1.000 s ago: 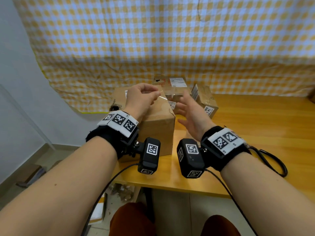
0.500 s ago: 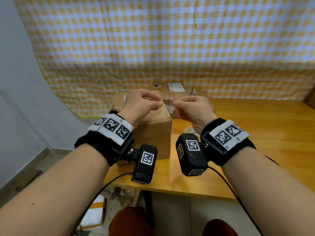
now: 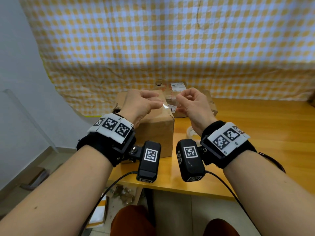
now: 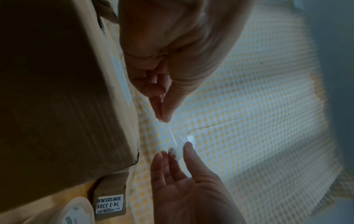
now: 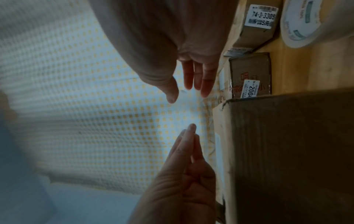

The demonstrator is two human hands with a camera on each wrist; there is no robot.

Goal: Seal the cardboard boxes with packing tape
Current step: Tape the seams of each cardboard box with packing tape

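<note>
Nearest the wearer, the left hand (image 3: 139, 106) and right hand (image 3: 192, 106) were raised side by side, and between them stretched a short strip of clear packing tape (image 3: 167, 106). The left thumb and forefinger pinched one end. The right hand held the other end between thumb and forefinger, its remaining fingers loosely spread.

Just below and beyond the left hand sat the large brown cardboard box (image 3: 153, 132), its top under the strip but not touching it. Below the right wrist lay the white roll of packing tape (image 3: 192, 133) on the yellow wooden table (image 3: 255, 133). Beyond the right hand stood smaller brown cardboard boxes with white labels (image 3: 177, 86), and past them hung the yellow-and-white checked cloth (image 3: 153, 40).

The risk, as I judged it, was the strip folding onto itself or sticking to the fingers if the tension slackened, or landing crooked on the box if one hand came down first.

The head view barely showed the tape, only a glint. The left wrist view showed its sheen running from the left fingertips (image 4: 162, 116) to the right hand's pinch. The right wrist view showed the label on the small box nearest the roll (image 5: 262, 15), reading 74-3-330 and a last digit too blurred to tell.
</note>
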